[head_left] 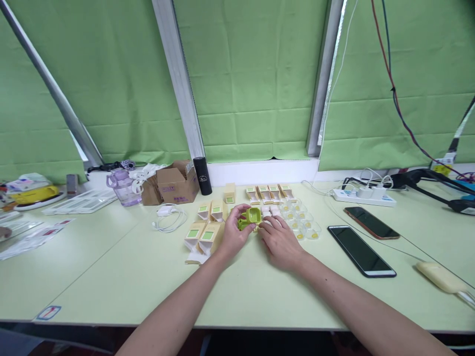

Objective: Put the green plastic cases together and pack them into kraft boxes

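Note:
My left hand is closed around a small lime-green case with its lid hinged open, held just above the pale green table. My right hand rests on the table beside it, its fingers curled, pinching something small and white I cannot make out near the case. Several small cream boxes with green labels stand to the left of my hands. A row of open cream boxes stands behind them. Several clear plastic shells with yellow pieces lie to the right.
Two dark phones lie at the right, with a white power strip behind and a cream object near the edge. At the back left stand a brown carton, a black cylinder, a purple bottle and a white cable.

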